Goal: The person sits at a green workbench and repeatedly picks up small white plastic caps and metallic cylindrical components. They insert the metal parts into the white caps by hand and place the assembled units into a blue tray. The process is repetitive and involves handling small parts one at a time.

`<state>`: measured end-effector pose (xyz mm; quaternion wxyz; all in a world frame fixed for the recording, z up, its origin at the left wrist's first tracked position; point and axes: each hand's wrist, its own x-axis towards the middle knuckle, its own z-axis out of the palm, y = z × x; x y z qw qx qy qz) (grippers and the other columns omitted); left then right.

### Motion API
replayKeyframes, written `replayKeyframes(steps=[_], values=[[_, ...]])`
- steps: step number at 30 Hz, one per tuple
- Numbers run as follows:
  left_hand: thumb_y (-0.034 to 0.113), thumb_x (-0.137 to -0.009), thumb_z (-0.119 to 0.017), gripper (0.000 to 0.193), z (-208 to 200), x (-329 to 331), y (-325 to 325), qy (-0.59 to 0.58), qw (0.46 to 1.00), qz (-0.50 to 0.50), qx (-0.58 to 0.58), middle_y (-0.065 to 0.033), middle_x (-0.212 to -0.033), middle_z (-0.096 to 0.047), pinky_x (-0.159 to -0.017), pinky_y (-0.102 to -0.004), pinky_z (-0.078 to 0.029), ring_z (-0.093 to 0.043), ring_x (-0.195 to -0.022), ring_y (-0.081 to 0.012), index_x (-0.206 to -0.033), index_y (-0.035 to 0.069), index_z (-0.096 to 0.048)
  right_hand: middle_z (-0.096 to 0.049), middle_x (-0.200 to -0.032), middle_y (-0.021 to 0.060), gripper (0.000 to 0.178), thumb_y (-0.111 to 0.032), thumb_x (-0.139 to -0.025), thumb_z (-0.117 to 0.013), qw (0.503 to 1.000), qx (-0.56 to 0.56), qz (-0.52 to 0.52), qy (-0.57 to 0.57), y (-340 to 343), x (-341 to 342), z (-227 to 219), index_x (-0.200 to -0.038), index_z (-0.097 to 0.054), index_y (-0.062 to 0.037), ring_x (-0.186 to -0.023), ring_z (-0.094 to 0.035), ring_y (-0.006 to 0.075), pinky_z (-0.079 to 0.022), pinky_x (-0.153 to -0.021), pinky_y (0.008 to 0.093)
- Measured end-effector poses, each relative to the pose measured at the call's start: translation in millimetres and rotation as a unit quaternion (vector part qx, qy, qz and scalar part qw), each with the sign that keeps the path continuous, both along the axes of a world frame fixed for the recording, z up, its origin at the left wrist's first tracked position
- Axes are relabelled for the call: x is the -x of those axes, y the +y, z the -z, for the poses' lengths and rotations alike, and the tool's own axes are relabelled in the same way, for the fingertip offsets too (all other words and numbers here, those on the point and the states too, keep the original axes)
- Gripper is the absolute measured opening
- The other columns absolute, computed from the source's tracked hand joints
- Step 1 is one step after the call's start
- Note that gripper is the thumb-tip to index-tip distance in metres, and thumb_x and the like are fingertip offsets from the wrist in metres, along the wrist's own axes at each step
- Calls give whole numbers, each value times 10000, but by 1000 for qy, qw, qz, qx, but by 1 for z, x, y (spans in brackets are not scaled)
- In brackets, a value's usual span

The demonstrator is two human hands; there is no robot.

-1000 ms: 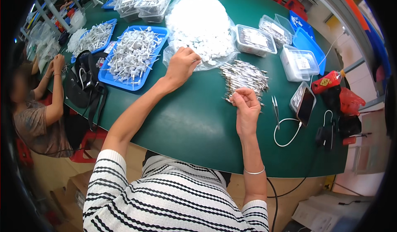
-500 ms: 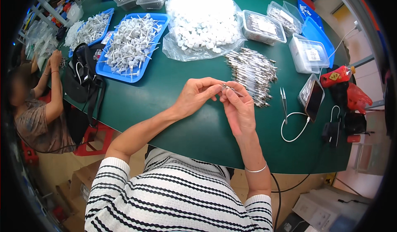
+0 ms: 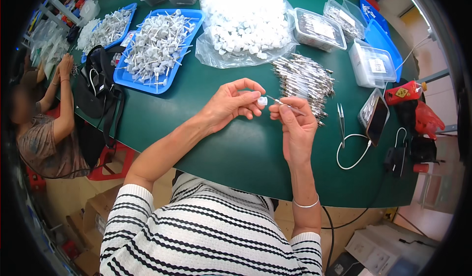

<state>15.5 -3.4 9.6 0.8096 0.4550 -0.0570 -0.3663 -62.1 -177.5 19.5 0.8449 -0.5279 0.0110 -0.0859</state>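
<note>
Over the near middle of the green table, my left hand (image 3: 230,106) pinches a small white plastic cap (image 3: 262,101) between thumb and forefinger; its other fingers curl loosely. Facing it from the right, my right hand (image 3: 299,128) grips a thin metal-and-clear rod (image 3: 294,110). The rod's tip points at the cap; whether they touch I cannot tell. Just beyond my right hand lies a heap of similar rods (image 3: 307,87). Further back, a clear plastic bag (image 3: 211,56) is spread open under a large mound of white caps (image 3: 243,30).
At the left, a blue tray (image 3: 140,87) holds capped rods, beside a black bag (image 3: 93,101). To the right lie tweezers (image 3: 341,123), a phone (image 3: 377,121) with a white cable, and clear plastic boxes (image 3: 319,30). Another person (image 3: 49,138) sits at the far left.
My hands have moved apart, the right one shifting rightward with the rod. A white cap now shows in my left fingers. The view has shifted slightly.
</note>
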Motion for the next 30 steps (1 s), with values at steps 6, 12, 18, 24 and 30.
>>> replayKeyframes(steps=[6,12,18,24,30], values=[[109,-894,-610,213,-4,7,-4,-76,997,-8,-25,-91,-926,-674,-692,-212,-528,-643,-778,-110,-1066,-14,-636,-671,-953,121,160,-20,-898,-575,998,-48,-48,5,5,-1,4,-1053,-589,18,-858,-643,154,-499,-804,273],[93,-894,-605,231,-1,7,-3,-33,998,21,40,-106,-946,-670,-783,-237,-524,-643,-846,-140,-1089,-30,-625,-661,-979,115,178,-3,-882,-591,995,-77,-64,11,5,0,6,-1057,-595,27,-901,-634,154,-494,-823,276],[72,-889,-603,199,1,6,-3,-11,999,24,44,-107,-976,-654,-790,-249,-546,-647,-877,-155,-1061,-27,-616,-659,-950,96,179,6,-869,-607,996,-66,-56,13,1,0,4,-1047,-607,27,-890,-631,146,-492,-825,274],[60,-886,-603,269,-12,8,-5,46,998,10,39,-121,-1044,-640,-830,-237,-535,-643,-932,-172,-1139,-29,-589,-650,-904,59,165,-29,-865,-636,1000,-25,5,4,-7,1,-4,-1024,-629,12,-830,-606,110,-481,-770,234],[60,-884,-605,294,-9,8,-6,54,997,27,49,-130,-1068,-639,-841,-234,-532,-637,-957,-178,-1161,-32,-577,-612,-877,24,125,-68,-872,-649,992,99,72,-33,-4,3,-7,-963,-640,18,-772,-553,74,-441,-715,206]])
